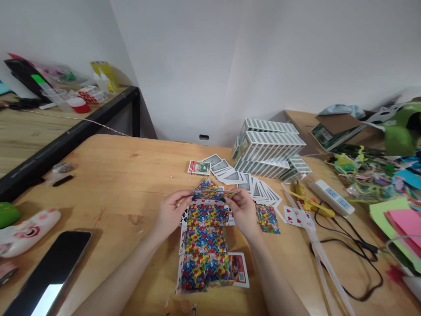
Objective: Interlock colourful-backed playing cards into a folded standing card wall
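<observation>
At the middle of the table, my left hand (173, 213) and my right hand (241, 213) pinch opposite ends of a thin colourful patterned card (213, 194). It is raised and seen nearly edge-on, so its faces are mostly hidden. Just below it lies a colourful patterned panel (206, 245) made of several card-sized pieces in rows. Playing cards stick out from under its edges, among them a red-framed card (239, 270) at the lower right. A separate patterned card (268, 218) lies right of my right hand.
Grey-backed playing cards (232, 175) fan out behind my hands, beside a card box (199, 167). Striped card boxes (271, 145) are stacked at the back. A yellow glue gun (314, 206), power strip (330, 197) and cords lie right; a phone (52, 272) lies left.
</observation>
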Motion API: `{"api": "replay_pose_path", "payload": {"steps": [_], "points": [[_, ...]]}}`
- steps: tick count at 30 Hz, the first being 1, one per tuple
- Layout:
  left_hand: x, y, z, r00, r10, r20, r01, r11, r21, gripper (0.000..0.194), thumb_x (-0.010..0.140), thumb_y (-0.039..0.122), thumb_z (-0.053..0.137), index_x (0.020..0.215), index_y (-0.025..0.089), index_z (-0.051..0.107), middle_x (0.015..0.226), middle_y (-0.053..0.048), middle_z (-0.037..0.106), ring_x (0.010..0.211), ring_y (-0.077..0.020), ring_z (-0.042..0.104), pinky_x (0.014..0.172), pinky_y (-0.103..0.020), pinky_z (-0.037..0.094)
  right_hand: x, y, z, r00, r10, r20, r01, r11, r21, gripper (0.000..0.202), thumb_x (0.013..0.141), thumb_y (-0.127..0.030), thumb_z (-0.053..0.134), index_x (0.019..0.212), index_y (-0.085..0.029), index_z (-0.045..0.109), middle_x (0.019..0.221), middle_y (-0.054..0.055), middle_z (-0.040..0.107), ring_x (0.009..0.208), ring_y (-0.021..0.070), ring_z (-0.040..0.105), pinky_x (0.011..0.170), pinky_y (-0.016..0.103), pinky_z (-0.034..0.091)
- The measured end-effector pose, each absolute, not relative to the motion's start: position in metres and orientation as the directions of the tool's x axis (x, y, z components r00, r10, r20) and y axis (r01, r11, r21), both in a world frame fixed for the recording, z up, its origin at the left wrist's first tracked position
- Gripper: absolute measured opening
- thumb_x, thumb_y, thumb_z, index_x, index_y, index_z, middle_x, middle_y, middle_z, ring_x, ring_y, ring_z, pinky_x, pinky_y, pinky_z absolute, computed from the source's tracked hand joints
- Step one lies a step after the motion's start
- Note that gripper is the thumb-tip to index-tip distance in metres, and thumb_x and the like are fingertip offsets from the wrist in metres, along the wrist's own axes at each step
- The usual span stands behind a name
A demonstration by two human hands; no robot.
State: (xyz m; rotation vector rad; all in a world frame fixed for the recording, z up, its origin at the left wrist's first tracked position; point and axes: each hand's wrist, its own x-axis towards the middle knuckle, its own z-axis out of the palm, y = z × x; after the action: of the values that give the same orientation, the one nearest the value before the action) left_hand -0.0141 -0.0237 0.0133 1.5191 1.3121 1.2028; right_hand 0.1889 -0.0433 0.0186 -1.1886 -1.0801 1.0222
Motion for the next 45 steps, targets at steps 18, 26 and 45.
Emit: {"api": "replay_pose_path", "payload": {"steps": [18, 26, 45], "points": [[-0.006, -0.029, 0.017, -0.041, 0.963, 0.268, 0.384, -0.232, 0.894, 0.023, 0.076, 0.030, 0.055, 0.090, 0.018, 0.069, 0.091, -0.004, 0.071, 0.080, -0.0176, 0.067, 0.075, -0.029, 0.055, 0.218, -0.040, 0.019, 0.102, 0.990, 0.102, 0.389, 0.055, -0.920, 0.021, 0.075, -0.034, 0.051, 0.075, -0.017, 0.065, 0.072, 0.004, 0.066, 0.068, 0.0181, 0.058, 0.064, 0.028, 0.044], [-0.010, -0.027, 0.010, -0.054, 0.968, 0.245, 0.412, -0.202, 0.889, 0.023, 0.076, 0.031, 0.055, 0.092, 0.021, 0.069, 0.092, -0.003, 0.071, 0.081, -0.0185, 0.066, 0.075, -0.031, 0.055, 0.216, -0.040, 0.019, 0.096, 0.988, 0.119, 0.407, 0.070, -0.911, 0.019, 0.075, -0.030, 0.053, 0.072, -0.018, 0.066, 0.067, 0.003, 0.064, 0.063, 0.0175, 0.057, 0.060, 0.027, 0.043], [-0.015, -0.024, 0.004, -0.005, 0.977, 0.211, 0.366, -0.195, 0.910, 0.024, 0.073, 0.033, 0.060, 0.090, 0.017, 0.066, 0.088, -0.005, 0.070, 0.077, -0.0170, 0.065, 0.068, -0.027, 0.054, 0.212, -0.041, 0.018, 0.051, 0.989, 0.140, 0.424, 0.106, -0.899, 0.016, 0.076, -0.028, 0.051, 0.072, -0.019, 0.063, 0.068, 0.002, 0.063, 0.063, 0.0167, 0.056, 0.060, 0.027, 0.043]]}}
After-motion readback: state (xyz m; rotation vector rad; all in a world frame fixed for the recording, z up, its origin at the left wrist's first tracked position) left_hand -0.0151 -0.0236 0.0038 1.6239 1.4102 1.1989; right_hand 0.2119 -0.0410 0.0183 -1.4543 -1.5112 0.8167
